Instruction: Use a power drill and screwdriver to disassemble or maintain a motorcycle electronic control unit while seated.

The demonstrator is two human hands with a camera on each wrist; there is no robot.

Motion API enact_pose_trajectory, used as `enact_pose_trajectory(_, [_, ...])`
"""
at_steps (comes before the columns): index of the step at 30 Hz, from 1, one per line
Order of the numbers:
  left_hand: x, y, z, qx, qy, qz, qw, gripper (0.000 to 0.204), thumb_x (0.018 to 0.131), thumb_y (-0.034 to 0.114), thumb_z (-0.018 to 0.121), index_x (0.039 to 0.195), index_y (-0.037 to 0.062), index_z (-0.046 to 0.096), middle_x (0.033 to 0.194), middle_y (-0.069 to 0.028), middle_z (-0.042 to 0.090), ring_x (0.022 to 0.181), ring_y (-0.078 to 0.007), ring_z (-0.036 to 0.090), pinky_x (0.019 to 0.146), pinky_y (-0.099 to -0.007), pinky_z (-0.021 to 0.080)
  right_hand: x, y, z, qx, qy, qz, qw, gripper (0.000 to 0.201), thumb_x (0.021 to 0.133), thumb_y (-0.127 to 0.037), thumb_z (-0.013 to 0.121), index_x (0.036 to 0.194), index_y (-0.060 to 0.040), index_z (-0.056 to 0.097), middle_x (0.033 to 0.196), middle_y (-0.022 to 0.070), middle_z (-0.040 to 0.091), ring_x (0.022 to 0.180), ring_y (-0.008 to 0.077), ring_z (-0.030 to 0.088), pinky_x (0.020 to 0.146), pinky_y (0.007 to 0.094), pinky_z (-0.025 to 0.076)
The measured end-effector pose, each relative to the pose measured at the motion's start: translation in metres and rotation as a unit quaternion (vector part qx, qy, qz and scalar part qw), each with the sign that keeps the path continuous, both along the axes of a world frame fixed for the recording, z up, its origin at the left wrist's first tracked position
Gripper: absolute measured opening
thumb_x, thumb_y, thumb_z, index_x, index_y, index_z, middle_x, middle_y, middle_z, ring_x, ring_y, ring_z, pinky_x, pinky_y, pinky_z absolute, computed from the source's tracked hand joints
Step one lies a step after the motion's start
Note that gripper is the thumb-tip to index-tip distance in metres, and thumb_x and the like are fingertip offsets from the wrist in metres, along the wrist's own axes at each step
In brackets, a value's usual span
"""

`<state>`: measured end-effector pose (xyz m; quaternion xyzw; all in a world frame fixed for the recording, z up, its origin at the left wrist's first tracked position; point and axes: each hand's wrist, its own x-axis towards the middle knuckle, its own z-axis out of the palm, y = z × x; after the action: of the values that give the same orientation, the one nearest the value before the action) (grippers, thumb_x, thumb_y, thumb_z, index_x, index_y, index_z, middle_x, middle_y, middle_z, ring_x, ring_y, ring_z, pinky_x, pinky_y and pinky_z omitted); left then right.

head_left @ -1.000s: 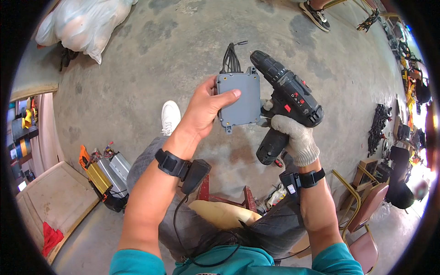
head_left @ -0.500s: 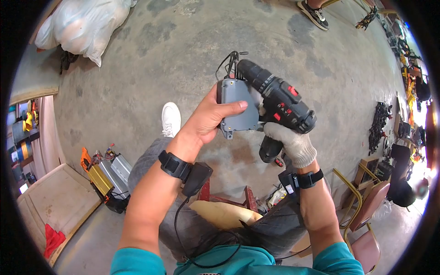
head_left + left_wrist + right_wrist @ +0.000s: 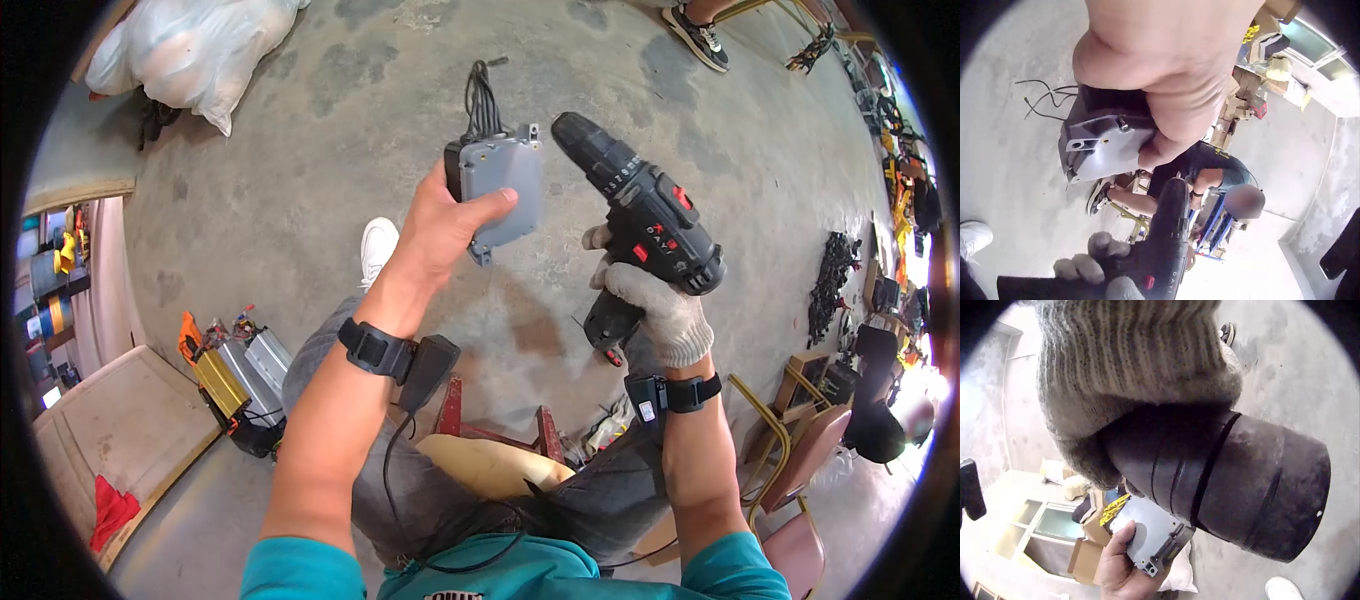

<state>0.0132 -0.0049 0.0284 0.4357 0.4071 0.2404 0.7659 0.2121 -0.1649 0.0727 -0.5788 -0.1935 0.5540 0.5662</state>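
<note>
**Both hands loaded, and open air between them!**

Here we are above the concrete floor [image 3: 300,200], and the grey box [image 3: 510,168] is up in the bare left hand [image 3: 440,225]. We see the thumb pressed across its flat face, with the other fingers going behind: a clamped hold, no question. Black cables [image 3: 482,100] stick out from the far end.

Over to the right hand [image 3: 655,305], wearing a knitted glove, and its fingers are clamped around the handle of the drill [image 3: 650,210]. Whether one of them is on the trigger, we cannot tell. The chuck [image 3: 580,135] angles up towards the box's side, yet drill and box are apart, near each other and not touching. Is there a bit in that chuck? We can't make it out.

So which step is this? Our call: box and drill are in hand, and the box is being positioned, with no drilling under way. From the left wrist we spot a mounting tab [image 3: 1075,145] on the corner, and a small brass-coloured dot [image 3: 1105,141] close by, perhaps a screw.

If the drill is to work there, we'd say the next move calls for a firm, square-on box, thumb well clear, and the chuck lined up straight.
</note>
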Motion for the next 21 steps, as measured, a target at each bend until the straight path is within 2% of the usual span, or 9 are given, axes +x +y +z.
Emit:
enact_pose_trajectory(2, [0.0000,0.0037,-0.0008,0.061,0.013,0.017,0.998,0.057,0.088,0.011,0.081,0.139,0.0012,0.057,0.128,-0.0098,0.068,0.116,-0.0197,0.065,0.102,-0.0385,0.053,0.0002,-0.0022,-0.0032,-0.006,-0.029,0.021,0.999,0.053,0.081,0.002,0.073,0.133,-0.0051,0.066,0.114,0.0083,0.073,0.099,0.0168,0.069,0.085,0.0355,0.059])
enact_pose_trajectory(6, [-0.0002,0.0069,0.0017,0.098,0.019,0.016,0.995,0.057,0.088,0.010,0.082,0.138,0.0014,0.057,0.128,-0.0090,0.068,0.115,-0.0187,0.064,0.102,-0.0372,0.052,0.0036,-0.0050,-0.0075,-0.017,-0.068,0.068,0.995,0.053,0.081,0.001,0.074,0.133,-0.0057,0.066,0.113,0.0075,0.074,0.098,0.0158,0.068,0.084,0.0345,0.058])
enact_pose_trajectory(8, [-0.0004,0.0066,0.0035,0.136,0.056,0.019,0.989,0.050,0.087,0.005,0.079,0.134,0.0010,0.061,0.124,-0.0074,0.070,0.111,-0.0152,0.065,0.096,-0.0342,0.054,0.0021,-0.0052,-0.0067,-0.012,-0.063,0.064,0.996,0.053,0.082,0.001,0.074,0.133,-0.0061,0.066,0.112,0.0070,0.074,0.098,0.0160,0.068,0.085,0.0347,0.058])
enact_pose_trajectory(15, [-0.0011,0.0070,0.0015,0.148,0.041,0.035,0.988,0.048,0.087,0.005,0.079,0.132,0.0013,0.062,0.122,-0.0068,0.070,0.109,-0.0153,0.065,0.096,-0.0331,0.053,0.0022,-0.0061,-0.0084,-0.013,-0.045,0.055,0.997,0.052,0.082,0.000,0.076,0.133,-0.0058,0.066,0.112,0.0073,0.074,0.097,0.0152,0.069,0.083,0.0344,0.059])
enact_pose_trajectory(17, [-0.0028,0.0087,0.0007,0.147,0.052,0.008,0.988,0.055,0.089,0.008,0.082,0.138,0.0011,0.058,0.130,-0.0097,0.068,0.117,-0.0181,0.063,0.104,-0.0363,0.051,0.0010,-0.0056,-0.0082,-0.008,-0.051,0.051,0.997,0.052,0.082,-0.001,0.076,0.133,-0.0059,0.067,0.112,0.0074,0.074,0.096,0.0153,0.069,0.082,0.0340,0.059])
enact_pose_trajectory(21, [-0.0012,0.0071,0.0012,0.158,0.046,0.023,0.986,0.049,0.087,0.006,0.079,0.132,0.0013,0.061,0.124,-0.0078,0.070,0.111,-0.0156,0.065,0.097,-0.0333,0.053,0.0002,-0.0056,-0.0065,-0.016,-0.046,0.049,0.998,0.051,0.082,-0.001,0.077,0.132,-0.0061,0.067,0.112,0.0074,0.074,0.097,0.0154,0.069,0.083,0.0343,0.059])
